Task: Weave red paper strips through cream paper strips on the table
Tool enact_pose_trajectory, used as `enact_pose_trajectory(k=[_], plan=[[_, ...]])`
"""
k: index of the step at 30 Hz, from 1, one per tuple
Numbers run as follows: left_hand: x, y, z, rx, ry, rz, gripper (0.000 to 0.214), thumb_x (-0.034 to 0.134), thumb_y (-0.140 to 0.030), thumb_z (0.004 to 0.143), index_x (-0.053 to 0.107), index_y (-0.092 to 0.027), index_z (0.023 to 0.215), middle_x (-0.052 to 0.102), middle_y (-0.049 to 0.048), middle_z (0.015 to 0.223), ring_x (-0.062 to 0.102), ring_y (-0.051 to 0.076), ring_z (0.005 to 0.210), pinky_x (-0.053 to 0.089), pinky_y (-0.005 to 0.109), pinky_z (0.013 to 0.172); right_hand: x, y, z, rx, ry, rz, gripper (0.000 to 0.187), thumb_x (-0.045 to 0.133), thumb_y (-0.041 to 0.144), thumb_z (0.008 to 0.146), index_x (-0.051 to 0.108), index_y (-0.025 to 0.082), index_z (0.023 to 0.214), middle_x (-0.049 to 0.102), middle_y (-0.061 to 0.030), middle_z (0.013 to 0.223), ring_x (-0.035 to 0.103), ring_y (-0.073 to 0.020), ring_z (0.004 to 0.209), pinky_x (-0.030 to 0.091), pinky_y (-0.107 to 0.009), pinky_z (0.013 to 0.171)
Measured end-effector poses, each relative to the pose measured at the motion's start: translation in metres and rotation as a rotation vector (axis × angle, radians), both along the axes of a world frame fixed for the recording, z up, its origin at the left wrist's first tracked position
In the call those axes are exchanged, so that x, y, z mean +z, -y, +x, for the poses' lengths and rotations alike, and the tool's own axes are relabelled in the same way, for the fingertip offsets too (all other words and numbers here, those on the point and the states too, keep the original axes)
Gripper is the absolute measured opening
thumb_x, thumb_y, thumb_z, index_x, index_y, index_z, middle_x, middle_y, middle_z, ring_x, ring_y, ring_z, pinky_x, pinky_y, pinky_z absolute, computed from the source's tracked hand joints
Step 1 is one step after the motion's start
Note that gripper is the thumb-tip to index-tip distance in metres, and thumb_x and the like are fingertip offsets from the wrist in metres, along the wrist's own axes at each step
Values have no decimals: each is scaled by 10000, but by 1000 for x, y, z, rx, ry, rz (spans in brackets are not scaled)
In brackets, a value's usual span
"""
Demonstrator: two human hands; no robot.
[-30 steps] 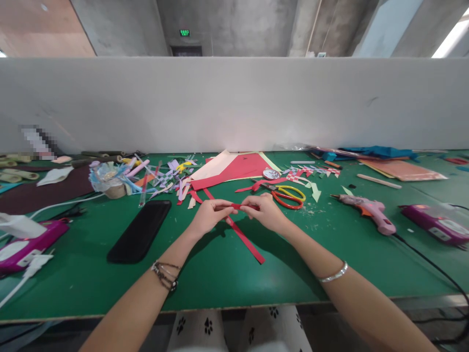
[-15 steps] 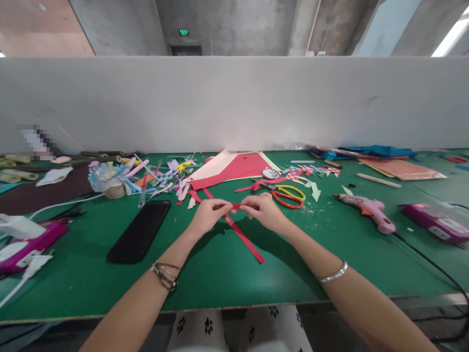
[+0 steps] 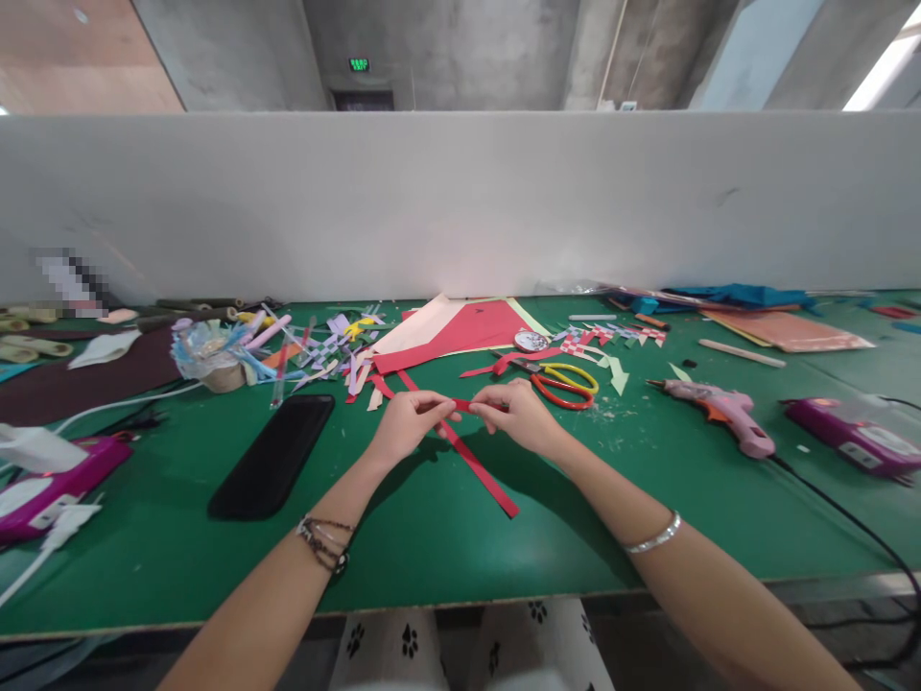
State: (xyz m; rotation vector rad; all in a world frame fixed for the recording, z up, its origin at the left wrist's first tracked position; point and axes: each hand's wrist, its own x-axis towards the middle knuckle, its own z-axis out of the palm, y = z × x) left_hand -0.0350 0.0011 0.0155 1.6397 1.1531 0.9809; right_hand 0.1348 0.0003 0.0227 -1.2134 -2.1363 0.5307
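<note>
At the far left of the green table [image 3: 561,547] I see a purple power block [image 3: 101,461] with white plugs [image 3: 70,526]; its pale label is too small for me to read. Farther back, a small brownish cup [image 3: 225,378] has bluish, see-through wrapping spilling around its rim, with pale bits in the middle that I can't make out from here. Just right of it lies a narrow clear sleeve [image 3: 279,382] with something red along it, then a black phone-like slab [image 3: 273,456], nearer the front, with no lettering I can spot. High on the far wall a green lit sign [image 3: 359,65] reads "EXIT" under characters too small to make out.

At the middle, the left hand [image 3: 409,422] pinches one end of a short red strip [image 3: 461,405] between thumb and fingers. A longer red strip [image 3: 479,467] slants past beneath it, and I can't tell whether those fingers grip that too. The right hand [image 3: 519,415] has thumb and fingers closed on the short strip's other end, above the table. Beyond it sit a round disc [image 3: 531,341] with dark, unreadable marks and red-and-yellow-handled scissors [image 3: 565,386]. Rightward come a pink glue gun [image 3: 730,413], a shiny orange packet [image 3: 798,331] and a second purple block [image 3: 856,434], its white label illegible.
</note>
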Motion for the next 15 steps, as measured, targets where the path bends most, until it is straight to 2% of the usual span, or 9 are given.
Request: enact_pose_trajectory(k=[10, 15], plan=[[2, -2, -3, 88, -37, 22, 199, 538, -330, 670, 601, -147, 622, 681, 34, 647, 494, 75, 391, 388, 181, 411, -1, -4, 6, 13, -115, -108, 235, 497, 318, 740, 595, 152, 606, 487, 43, 399, 400, -61, 392, 327, -199, 488], [4, -5, -8, 155, -8, 43, 215, 551, -353, 657, 591, -145, 620, 682, 43, 663, 487, 72, 390, 409, 192, 450, 1, -8, 14, -22, -195, -182, 206, 514, 313, 706, 557, 154, 583, 482, 42, 408, 403, -66, 391, 329, -200, 444]])
